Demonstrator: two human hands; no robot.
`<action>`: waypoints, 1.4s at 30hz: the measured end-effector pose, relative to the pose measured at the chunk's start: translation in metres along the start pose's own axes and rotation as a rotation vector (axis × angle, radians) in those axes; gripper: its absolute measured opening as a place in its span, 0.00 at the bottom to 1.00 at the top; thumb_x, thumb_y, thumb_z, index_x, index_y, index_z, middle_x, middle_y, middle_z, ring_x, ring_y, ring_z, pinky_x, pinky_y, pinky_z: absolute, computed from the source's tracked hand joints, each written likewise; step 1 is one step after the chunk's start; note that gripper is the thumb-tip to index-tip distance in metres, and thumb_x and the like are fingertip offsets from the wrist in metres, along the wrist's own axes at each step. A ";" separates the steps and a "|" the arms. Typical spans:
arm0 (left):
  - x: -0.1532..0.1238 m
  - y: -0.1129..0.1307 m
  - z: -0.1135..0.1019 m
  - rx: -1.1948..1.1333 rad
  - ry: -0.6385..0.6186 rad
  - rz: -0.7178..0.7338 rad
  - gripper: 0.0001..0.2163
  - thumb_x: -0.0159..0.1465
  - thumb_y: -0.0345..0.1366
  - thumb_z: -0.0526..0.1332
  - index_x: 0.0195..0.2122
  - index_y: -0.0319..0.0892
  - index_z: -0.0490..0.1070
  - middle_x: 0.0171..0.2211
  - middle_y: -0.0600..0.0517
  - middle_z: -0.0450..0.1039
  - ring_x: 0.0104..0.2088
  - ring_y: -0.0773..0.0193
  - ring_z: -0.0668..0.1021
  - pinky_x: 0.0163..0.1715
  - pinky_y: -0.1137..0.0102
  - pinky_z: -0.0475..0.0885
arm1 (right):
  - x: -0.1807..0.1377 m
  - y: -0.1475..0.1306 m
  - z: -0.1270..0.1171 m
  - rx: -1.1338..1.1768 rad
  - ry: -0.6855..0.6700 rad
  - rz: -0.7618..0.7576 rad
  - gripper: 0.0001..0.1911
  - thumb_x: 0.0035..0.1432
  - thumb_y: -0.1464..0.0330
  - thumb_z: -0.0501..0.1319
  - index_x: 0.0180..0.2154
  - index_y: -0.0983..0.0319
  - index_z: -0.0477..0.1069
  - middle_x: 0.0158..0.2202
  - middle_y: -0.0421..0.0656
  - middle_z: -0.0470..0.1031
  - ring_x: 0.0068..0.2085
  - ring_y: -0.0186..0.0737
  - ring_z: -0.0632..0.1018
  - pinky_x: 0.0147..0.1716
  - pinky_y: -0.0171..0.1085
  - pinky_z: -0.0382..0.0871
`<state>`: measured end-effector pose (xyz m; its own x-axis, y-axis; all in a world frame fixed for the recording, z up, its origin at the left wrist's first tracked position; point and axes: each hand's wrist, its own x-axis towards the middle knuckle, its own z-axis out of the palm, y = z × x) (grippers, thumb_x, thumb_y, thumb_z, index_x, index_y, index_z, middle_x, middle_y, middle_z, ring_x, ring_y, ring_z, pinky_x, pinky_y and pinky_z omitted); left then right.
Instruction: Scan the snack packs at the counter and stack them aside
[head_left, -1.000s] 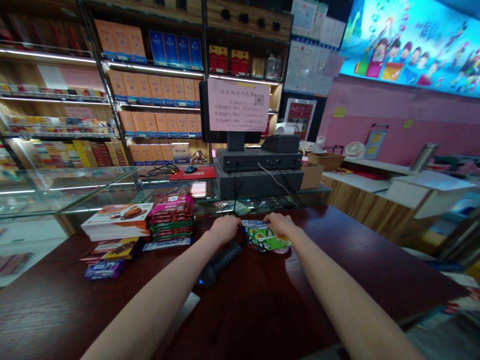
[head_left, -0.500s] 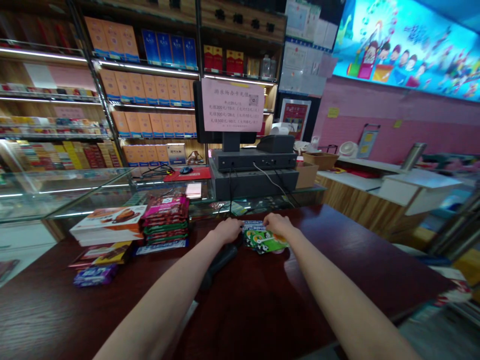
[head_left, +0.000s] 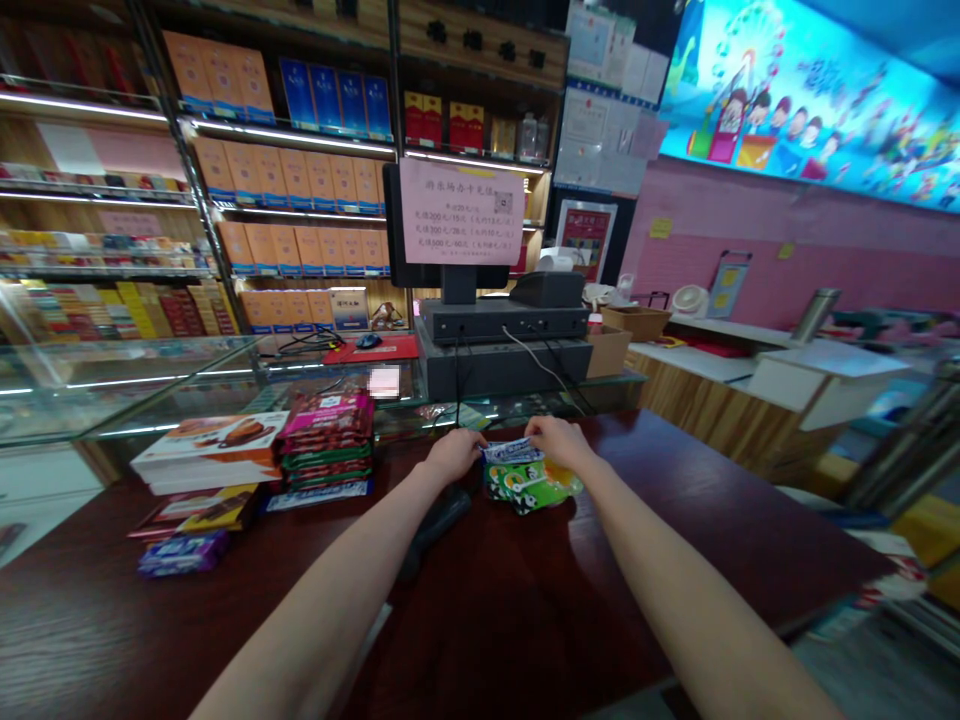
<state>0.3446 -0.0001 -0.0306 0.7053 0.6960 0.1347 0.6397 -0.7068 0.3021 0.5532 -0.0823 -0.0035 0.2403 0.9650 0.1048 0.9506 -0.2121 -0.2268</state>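
A small stack of green snack packets with cartoon faces lies on the dark red wooden counter, near its far edge. My left hand grips the stack's left end with curled fingers. My right hand rests on the stack's far right corner, fingers bent over its top edge. A black handheld scanner lies on the counter under my left forearm.
Left of my hands stand a pile of pink and green packets, flat orange-and-white boxes and loose bars. Behind the counter are a glass display case, a cash register with monitor and stocked shelves.
Both hands stay on the green packets. The top end of the stack has lifted slightly between my fingers, and the camera has drifted a little to the right.
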 end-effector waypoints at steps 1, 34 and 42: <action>0.000 0.000 -0.001 -0.014 0.009 -0.004 0.14 0.64 0.31 0.58 0.47 0.45 0.79 0.48 0.47 0.80 0.49 0.56 0.80 0.52 0.66 0.72 | -0.001 -0.001 -0.002 0.002 0.014 -0.009 0.10 0.60 0.71 0.59 0.40 0.55 0.78 0.44 0.43 0.81 0.50 0.47 0.77 0.47 0.41 0.60; -0.135 -0.092 -0.051 -0.831 0.357 -0.272 0.16 0.56 0.46 0.61 0.39 0.40 0.74 0.27 0.53 0.77 0.29 0.63 0.80 0.29 0.71 0.69 | -0.020 -0.113 0.019 0.449 0.047 -0.281 0.07 0.57 0.65 0.63 0.37 0.55 0.80 0.39 0.38 0.83 0.43 0.44 0.80 0.44 0.37 0.67; -0.170 -0.106 -0.059 -0.812 0.429 -0.309 0.18 0.56 0.49 0.61 0.40 0.40 0.75 0.27 0.54 0.76 0.29 0.62 0.79 0.31 0.70 0.70 | -0.022 -0.125 0.038 0.653 0.074 -0.314 0.10 0.57 0.62 0.63 0.39 0.59 0.79 0.34 0.40 0.81 0.37 0.41 0.79 0.39 0.37 0.68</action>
<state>0.1383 -0.0361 -0.0298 0.2669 0.9372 0.2246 0.2589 -0.2942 0.9200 0.4219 -0.0708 -0.0141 0.0100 0.9474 0.3199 0.6713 0.2308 -0.7043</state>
